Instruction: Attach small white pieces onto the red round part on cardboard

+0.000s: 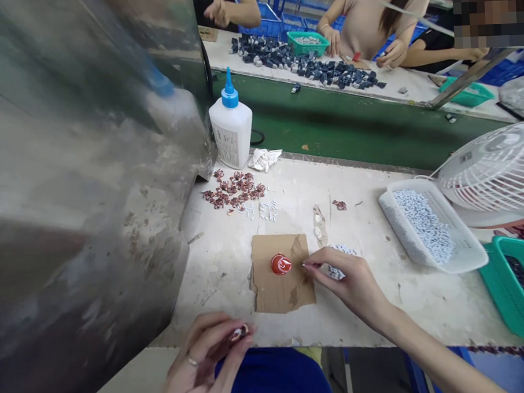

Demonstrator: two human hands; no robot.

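Pinched in my left hand (208, 361) was 1 small red piece (239, 333); my right hand (348, 282), fingertips together, reached the glue blob (281, 264) on cardboard (275, 288); finished pile (233, 192) small, many white pieces (423, 224) left

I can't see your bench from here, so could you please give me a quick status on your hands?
Left hand pinching a small red piece. Right hand holding a thin tool beside the red cap on the cardboard. Nothing between them.

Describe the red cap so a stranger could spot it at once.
Start at the glue bottle and come toward the person to the cardboard piece. The red cap sits on it, beside the right hand: the only round, glossy red thing there.
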